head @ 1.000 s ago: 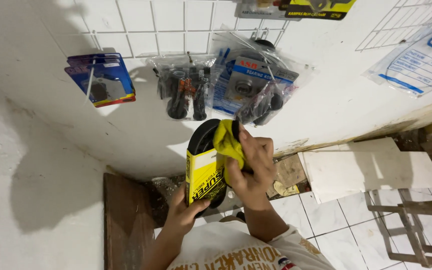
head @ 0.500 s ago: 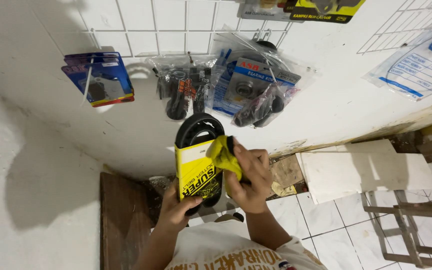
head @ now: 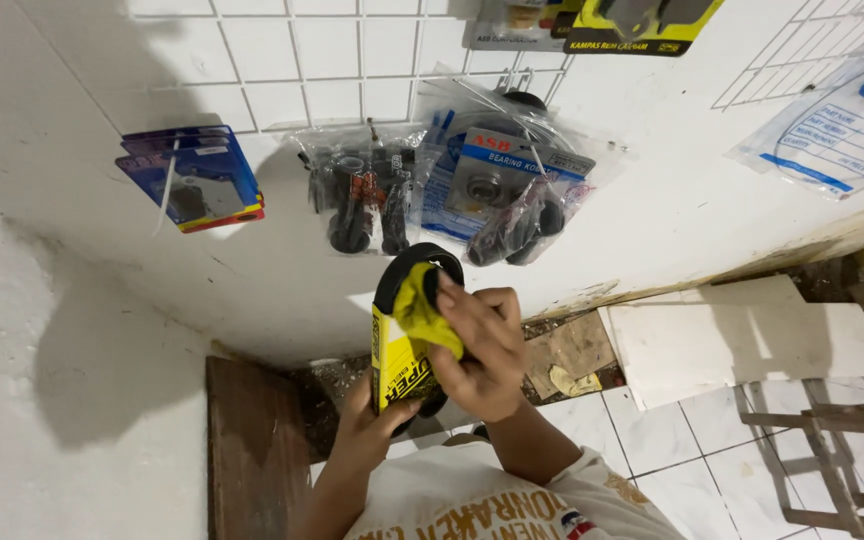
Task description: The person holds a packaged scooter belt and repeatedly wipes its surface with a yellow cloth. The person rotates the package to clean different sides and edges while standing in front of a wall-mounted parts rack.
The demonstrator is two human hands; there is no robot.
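A black rubber belt point(head: 414, 267) in a yellow cardboard sleeve point(head: 398, 368) stands upright in front of me. My left hand point(head: 370, 425) grips the sleeve from below. My right hand point(head: 480, 350) presses a crumpled yellow cloth point(head: 424, 313) against the belt's upper loop, fingers curled around the cloth. Only the top arc of the belt and a bit of its lower end show; the rest is covered by the sleeve and my hands.
A white wire grid point(head: 282, 60) on the white wall carries hanging packs: a blue blister pack point(head: 192, 178), clear bags of black parts point(head: 362, 195), a blue-carded bearing pack point(head: 507, 175). Below lie a dark wooden board point(head: 252, 440), white tiles point(head: 742, 335) and a wooden frame point(head: 832, 450).
The belt swung from tilted to more upright, and my right hand with the cloth shifted along its upper loop. My left hand stayed on the sleeve's lower end.
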